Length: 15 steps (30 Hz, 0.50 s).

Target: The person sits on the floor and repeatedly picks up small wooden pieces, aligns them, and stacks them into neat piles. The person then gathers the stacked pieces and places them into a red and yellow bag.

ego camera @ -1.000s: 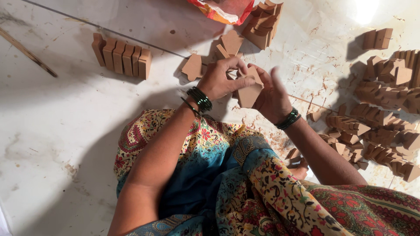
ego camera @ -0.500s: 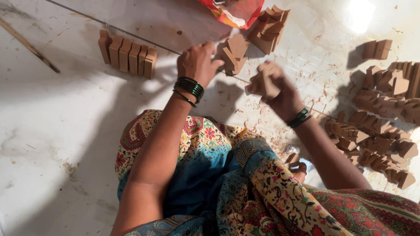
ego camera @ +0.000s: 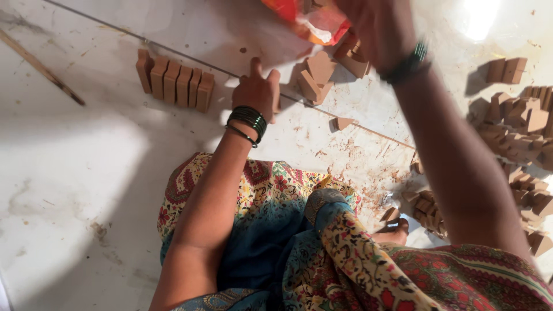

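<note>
Biggest thing first: the pale, dusty floor (ego camera: 86,173), with the patterned cloth (ego camera: 345,265) of the lap spread below both hands. Off to the right of the right arm a big heap (ego camera: 518,132) of brown blocks is scattered, and a few more blocks (ego camera: 426,207) are lying under that arm by the foot. Left of the left hand a neat row (ego camera: 173,83) of blocks is stood on edge; between the two hands a small pile (ego camera: 319,78) is sat, with an orange bag (ego camera: 305,17) just above it.

Now the change. A second ago both hands were closed together round one block in front of the lap. Half a second ago that block was held by the right hand alone. Now the hands are split well apart. The left hand (ego camera: 256,89) has been put palm-down on the floor between row and pile, fingers loosely spread, nothing seen gripped, though a block edge may be touched on its right side. The right hand (ego camera: 380,29) has been lifted up by the bag and is badly blurred, so it can't be told whether the block is kept in it or what its fingers are doing; the block itself can't be made out anywhere for sure.

Smallest bit: one stray piece (ego camera: 344,122) is left on the floor just right of the left hand.
</note>
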Each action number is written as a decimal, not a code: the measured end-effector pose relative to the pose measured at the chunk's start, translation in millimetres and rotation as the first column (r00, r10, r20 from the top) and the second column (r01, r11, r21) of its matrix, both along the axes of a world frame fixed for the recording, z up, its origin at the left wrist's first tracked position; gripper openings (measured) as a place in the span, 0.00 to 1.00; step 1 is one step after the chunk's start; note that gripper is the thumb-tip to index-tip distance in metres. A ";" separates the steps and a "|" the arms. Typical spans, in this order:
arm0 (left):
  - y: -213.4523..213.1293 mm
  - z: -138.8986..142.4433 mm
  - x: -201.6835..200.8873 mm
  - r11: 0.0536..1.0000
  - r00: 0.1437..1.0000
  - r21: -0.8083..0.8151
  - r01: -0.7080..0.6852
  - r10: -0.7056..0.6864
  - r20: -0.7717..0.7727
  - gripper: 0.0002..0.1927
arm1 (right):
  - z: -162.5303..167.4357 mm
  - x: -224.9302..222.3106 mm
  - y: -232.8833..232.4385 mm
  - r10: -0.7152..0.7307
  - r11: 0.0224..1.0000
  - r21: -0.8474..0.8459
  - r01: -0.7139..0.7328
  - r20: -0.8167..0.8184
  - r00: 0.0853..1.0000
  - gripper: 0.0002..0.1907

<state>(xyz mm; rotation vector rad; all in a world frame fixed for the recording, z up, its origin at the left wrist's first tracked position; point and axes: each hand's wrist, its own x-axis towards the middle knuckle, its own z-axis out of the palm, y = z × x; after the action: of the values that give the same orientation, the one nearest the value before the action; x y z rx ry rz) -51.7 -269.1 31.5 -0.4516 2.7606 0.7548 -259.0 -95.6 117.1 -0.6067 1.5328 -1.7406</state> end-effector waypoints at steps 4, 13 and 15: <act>9.7 -15.4 -1.6 0.993 0.949 -0.096 -0.071 0.037 -0.314 0.24 | -15.5 64.1 21.9 -0.019 0.928 0.358 0.107 -0.242 0.970 0.16; 15.3 -29.4 -14.4 0.903 0.967 0.430 0.008 0.102 -0.232 0.37 | -60.6 95.8 28.3 0.491 0.739 0.623 0.256 -0.758 0.429 0.52; 21.7 -44.2 -15.6 0.845 0.970 0.533 0.039 0.097 -0.224 0.42 | -69.9 99.8 26.2 0.473 0.737 0.614 0.282 -0.767 0.433 0.49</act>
<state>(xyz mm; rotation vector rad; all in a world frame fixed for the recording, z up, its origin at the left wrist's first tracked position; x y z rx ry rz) -67.3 -247.4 -12.7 -0.2950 2.5797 1.6236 -159.2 -69.4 47.2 -1.3250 2.6042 -0.4733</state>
